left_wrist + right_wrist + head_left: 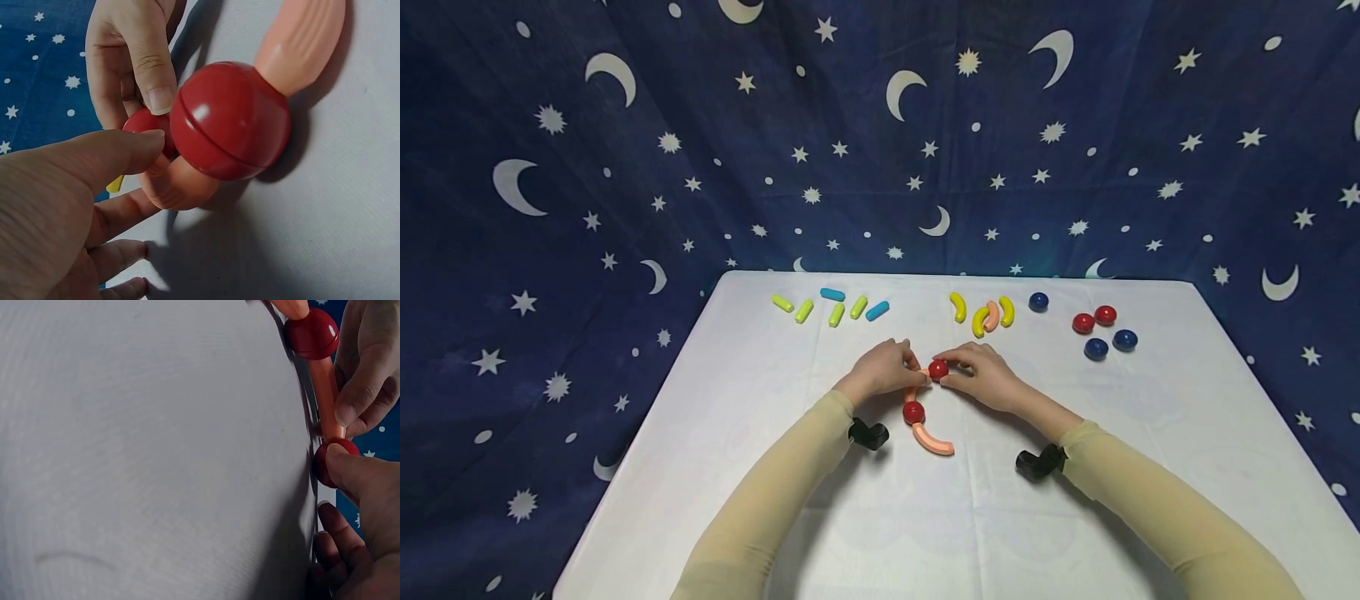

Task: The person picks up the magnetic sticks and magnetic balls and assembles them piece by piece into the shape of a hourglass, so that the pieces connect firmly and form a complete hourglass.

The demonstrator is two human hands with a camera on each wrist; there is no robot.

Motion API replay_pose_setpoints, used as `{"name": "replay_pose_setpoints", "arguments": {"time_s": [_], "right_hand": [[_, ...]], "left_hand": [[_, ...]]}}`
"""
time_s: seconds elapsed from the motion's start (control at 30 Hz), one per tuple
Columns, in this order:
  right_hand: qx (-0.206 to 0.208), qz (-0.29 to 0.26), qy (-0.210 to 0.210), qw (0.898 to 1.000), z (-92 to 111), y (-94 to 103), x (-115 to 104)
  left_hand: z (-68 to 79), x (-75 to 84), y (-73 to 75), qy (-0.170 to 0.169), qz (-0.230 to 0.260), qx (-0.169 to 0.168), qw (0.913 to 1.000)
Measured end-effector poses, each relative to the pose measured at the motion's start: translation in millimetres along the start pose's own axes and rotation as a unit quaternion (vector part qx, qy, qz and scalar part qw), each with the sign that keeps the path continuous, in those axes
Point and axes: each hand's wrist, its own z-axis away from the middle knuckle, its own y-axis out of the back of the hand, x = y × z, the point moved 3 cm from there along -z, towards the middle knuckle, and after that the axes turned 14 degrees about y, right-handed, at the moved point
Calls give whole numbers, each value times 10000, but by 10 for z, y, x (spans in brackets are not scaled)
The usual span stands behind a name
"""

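Mid white table [685, 450], we see the left hand [886, 367] pinching the upper orange curve [325, 390], the right hand [981, 375] the red end ball [938, 370]. Both look light, rigid; ball probably slippery, so we favour its widest part, the curve's middle.

In front of me, a dark blue curtain [850, 208] fills the top of the frame and runs down both sides, printed with pale crescent moons [1065, 55], stars [825, 30], sunbursts [967, 62] and dots [976, 127]. I face a white table [1165, 400] with rounded far corners, widening toward the bottom of the frame, its covering faintly creased. The light leaves the curtain darkest at the upper left.
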Motion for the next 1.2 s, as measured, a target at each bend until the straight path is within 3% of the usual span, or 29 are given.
{"name": "replay_pose_setpoints", "arguments": {"time_s": [0.47,0.57,0.67,0.87,1.2], "right_hand": [[-41,-201,-76,9998,-10,47,29],[115,-503,-332,9981,-10,133,61],[534,-593,-626,9948,-2,284,119],[1296,-226,-1211,9839,-2,616,330],[1139,538,-2045,9707,-75,808,523]], "left_hand": [[-13,-3,-13,11,17,100,9999],[-9,-5,-14,24,82,70,9999],[-3,-12,-14,43,114,40,9999],[12,-27,-7,5,202,-3,9998],[21,-29,-21,-14,325,-43,9995]]}}
